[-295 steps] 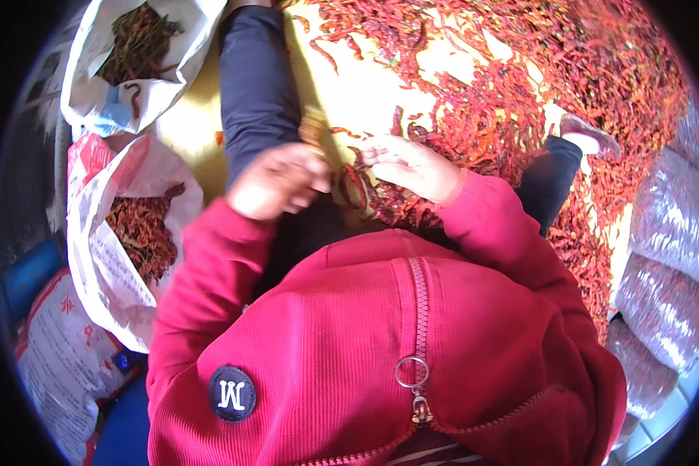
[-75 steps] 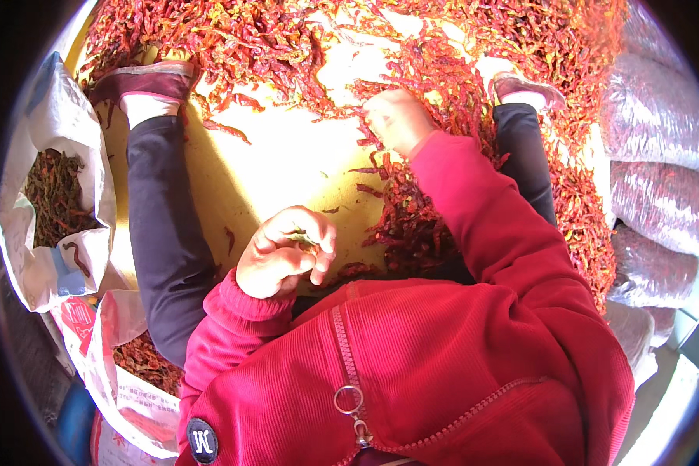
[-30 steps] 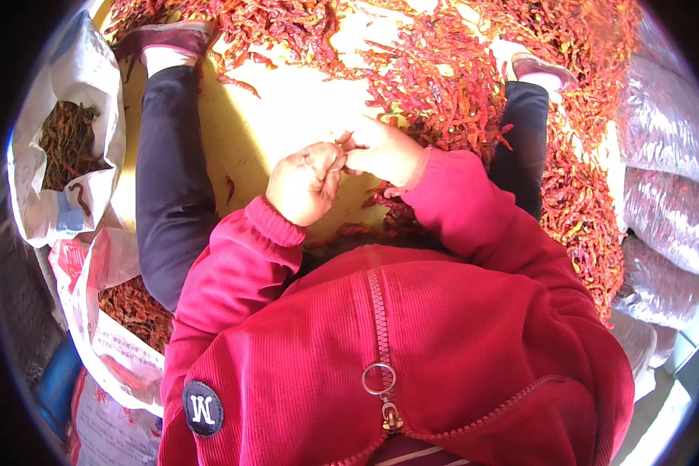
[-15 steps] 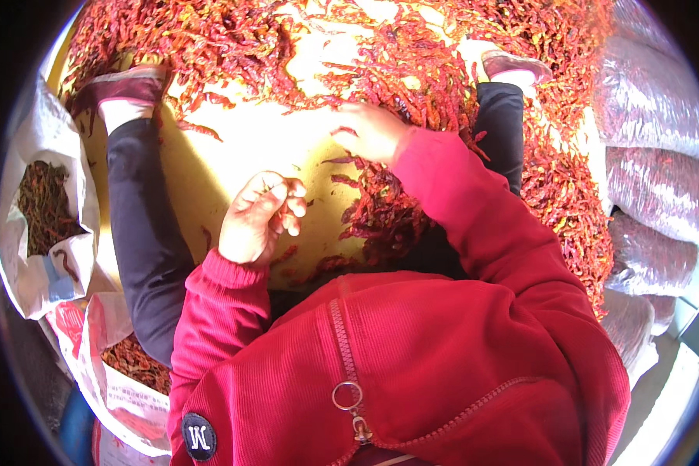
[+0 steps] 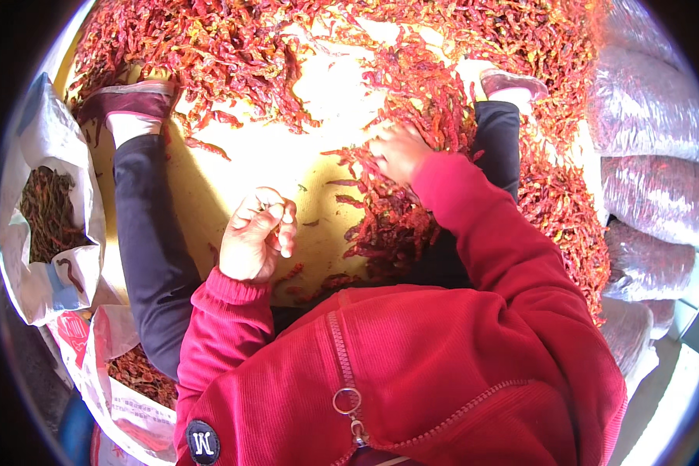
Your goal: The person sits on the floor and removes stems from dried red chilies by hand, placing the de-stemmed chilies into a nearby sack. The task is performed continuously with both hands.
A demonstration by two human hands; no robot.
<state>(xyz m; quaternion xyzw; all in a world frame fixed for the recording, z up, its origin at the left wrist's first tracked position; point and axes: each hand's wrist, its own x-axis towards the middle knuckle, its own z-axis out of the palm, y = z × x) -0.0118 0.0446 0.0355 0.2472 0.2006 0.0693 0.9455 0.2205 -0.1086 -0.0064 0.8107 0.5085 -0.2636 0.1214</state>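
Note:
My left hand point(image 5: 258, 235) hovers over the yellow sheet point(image 5: 307, 186), thumb and fingers curled together in a pinch. Whatever it may hold is too small to make out. Farther off to the right, my right hand point(image 5: 398, 151) lies on red dried chili peppers point(image 5: 392, 221), its fingers reaching left and a little apart at the edge of the heap. I see no pepper clearly gripped in it. Between my legs this smaller heap runs back toward my lap, with a few loose peppers along its left side.
A large spread of dried chilies point(image 5: 225, 54) covers the far side and the right. At left stand a white sack point(image 5: 89, 272) holding greenish-brown stems or peppers and another sack point(image 5: 124, 404) with reddish pieces. Filled clear plastic bags point(image 5: 656, 194) are stacked along the right.
My right hand has moved right and slightly nearer, from the bare sheet onto the chilies. My left hand stays pinched in nearly the same place. The whole view has shifted slightly.

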